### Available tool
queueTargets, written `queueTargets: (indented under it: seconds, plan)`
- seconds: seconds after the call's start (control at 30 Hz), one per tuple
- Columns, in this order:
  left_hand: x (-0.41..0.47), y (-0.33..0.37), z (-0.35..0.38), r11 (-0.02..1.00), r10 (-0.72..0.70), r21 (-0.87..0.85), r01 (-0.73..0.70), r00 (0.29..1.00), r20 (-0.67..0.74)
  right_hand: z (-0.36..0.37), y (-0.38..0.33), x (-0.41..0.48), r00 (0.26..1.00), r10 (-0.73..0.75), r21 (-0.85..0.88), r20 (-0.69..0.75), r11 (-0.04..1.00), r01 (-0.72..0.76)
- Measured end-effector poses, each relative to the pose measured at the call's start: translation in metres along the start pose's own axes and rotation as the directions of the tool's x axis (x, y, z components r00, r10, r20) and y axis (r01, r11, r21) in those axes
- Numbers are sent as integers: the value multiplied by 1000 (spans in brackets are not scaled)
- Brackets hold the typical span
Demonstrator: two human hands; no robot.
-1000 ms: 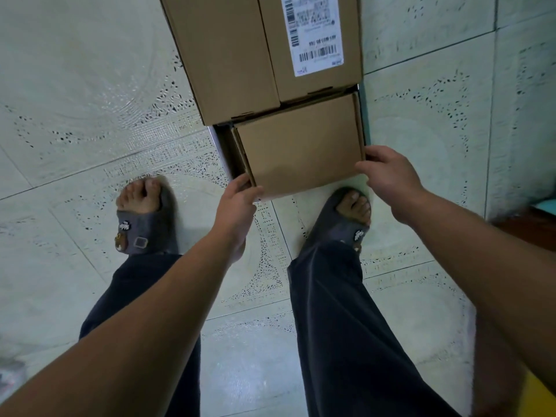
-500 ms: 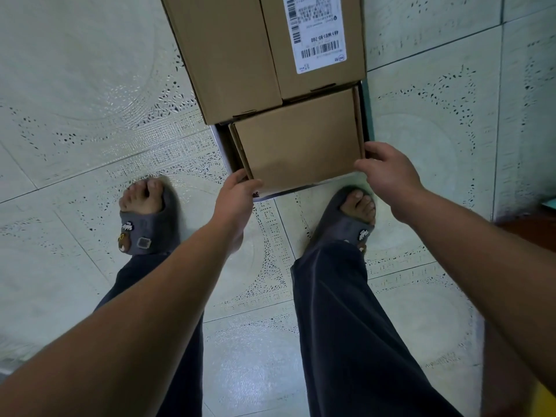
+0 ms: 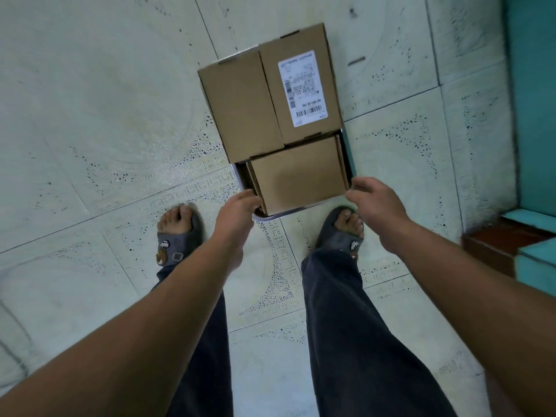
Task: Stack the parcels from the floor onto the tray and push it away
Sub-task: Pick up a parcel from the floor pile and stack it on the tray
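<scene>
Three brown cardboard parcels sit on a metal tray (image 3: 272, 216) on the tiled floor. Two tall ones stand at the tray's far end: a plain parcel (image 3: 240, 109) on the left and a parcel with a white shipping label (image 3: 298, 85) on the right. A lower small parcel (image 3: 298, 173) lies at the near end. My left hand (image 3: 234, 218) grips the tray's near left corner, fingers curled at the rim. At the near right corner, beside the small parcel, my right hand (image 3: 376, 206) curls its fingers over the rim.
My feet in grey slippers stand just behind the tray, the left foot (image 3: 177, 233) apart from it and the right foot (image 3: 343, 233) close to its near edge. A teal wall (image 3: 532, 100) and a red-brown step (image 3: 493, 245) stand at the right.
The view has pulled back and up, so the whole stack shows now. Both hands stay at the tray's near corners, and the tray keeps its place by my feet.
</scene>
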State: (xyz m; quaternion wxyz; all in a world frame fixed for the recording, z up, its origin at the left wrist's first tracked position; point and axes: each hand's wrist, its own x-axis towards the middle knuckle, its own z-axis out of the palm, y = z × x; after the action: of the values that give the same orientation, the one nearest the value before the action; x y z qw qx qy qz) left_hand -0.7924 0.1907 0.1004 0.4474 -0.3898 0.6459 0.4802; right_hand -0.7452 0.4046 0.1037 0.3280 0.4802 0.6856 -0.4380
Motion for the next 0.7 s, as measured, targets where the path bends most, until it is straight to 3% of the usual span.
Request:
queueTargets:
  seconds: [0.33, 0.7]
  plan:
    - [-159, 96, -25, 978, 202, -84, -192, 971, 128, -32, -65, -166, 996, -86, 1, 32, 996, 86]
    - [-326, 175, -62, 897, 429, -9, -442, 865, 261, -109, -112, -325, 977, -184, 117, -105, 974, 195]
